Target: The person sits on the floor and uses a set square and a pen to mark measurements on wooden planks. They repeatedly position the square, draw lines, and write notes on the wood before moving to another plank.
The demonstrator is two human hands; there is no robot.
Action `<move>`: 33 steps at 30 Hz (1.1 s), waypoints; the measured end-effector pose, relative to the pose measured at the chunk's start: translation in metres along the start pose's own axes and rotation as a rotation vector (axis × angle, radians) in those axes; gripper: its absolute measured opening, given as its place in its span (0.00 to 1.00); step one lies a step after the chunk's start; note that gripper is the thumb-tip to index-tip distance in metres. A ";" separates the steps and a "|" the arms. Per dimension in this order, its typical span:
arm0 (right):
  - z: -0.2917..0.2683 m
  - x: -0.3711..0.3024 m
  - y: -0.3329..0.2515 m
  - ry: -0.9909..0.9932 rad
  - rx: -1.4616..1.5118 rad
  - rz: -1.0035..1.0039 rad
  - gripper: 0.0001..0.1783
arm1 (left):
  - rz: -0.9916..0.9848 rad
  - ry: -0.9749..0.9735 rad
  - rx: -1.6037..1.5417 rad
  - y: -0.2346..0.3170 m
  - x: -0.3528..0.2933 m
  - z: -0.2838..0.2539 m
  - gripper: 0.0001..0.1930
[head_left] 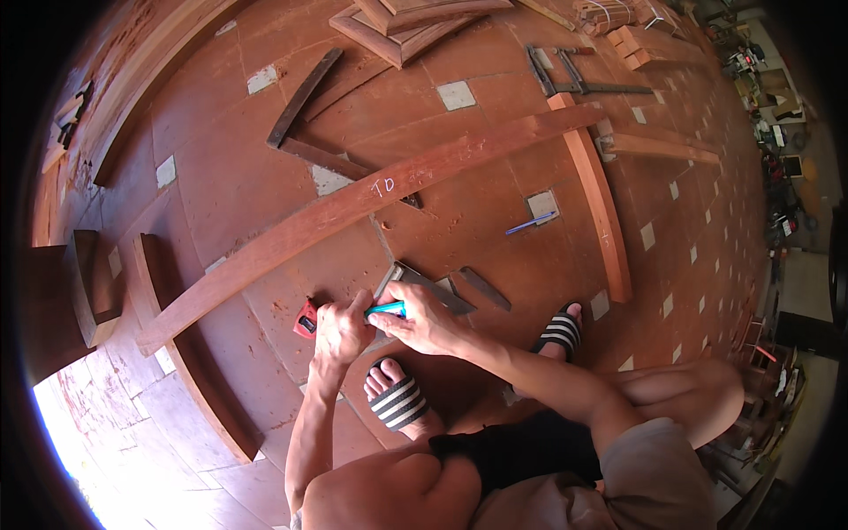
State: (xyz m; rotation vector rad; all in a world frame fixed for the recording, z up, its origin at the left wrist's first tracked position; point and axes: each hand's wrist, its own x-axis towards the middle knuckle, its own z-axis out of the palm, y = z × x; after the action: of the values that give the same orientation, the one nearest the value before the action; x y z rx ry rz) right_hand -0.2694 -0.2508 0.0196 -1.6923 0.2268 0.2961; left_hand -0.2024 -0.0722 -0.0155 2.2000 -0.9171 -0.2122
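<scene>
My left hand (343,332) and my right hand (417,320) meet low over the floor, between my feet and the long beam. Closed fingers of both hands are around a small teal, stick-like tool (386,308); its exact kind is too small to tell. Just left of my left hand lies a red tape measure (306,321). Beneath and beyond my right hand is a flat grey metal piece (442,294), partly covered by the hand. A dark, narrow, pointed piece (484,288) rests to its right.
A long reddish wooden beam (344,205) with chalk marks crosses ahead, on other beams (196,371) (601,212). A blue pen (532,223), a dark wooden angle (305,97), clamps (579,87) and a wooden frame (402,44) lie beyond. My sandalled feet (399,402) are near.
</scene>
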 end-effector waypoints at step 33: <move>-0.256 -0.038 0.130 0.479 -1.475 0.286 0.13 | -0.141 -0.022 -0.050 -0.004 0.010 -0.036 0.17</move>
State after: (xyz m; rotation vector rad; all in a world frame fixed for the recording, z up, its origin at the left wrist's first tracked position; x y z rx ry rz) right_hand -0.3304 -0.5238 -0.0569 -3.2011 0.7238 0.2668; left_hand -0.1790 -0.0566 0.0088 2.2212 -0.7603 -0.3230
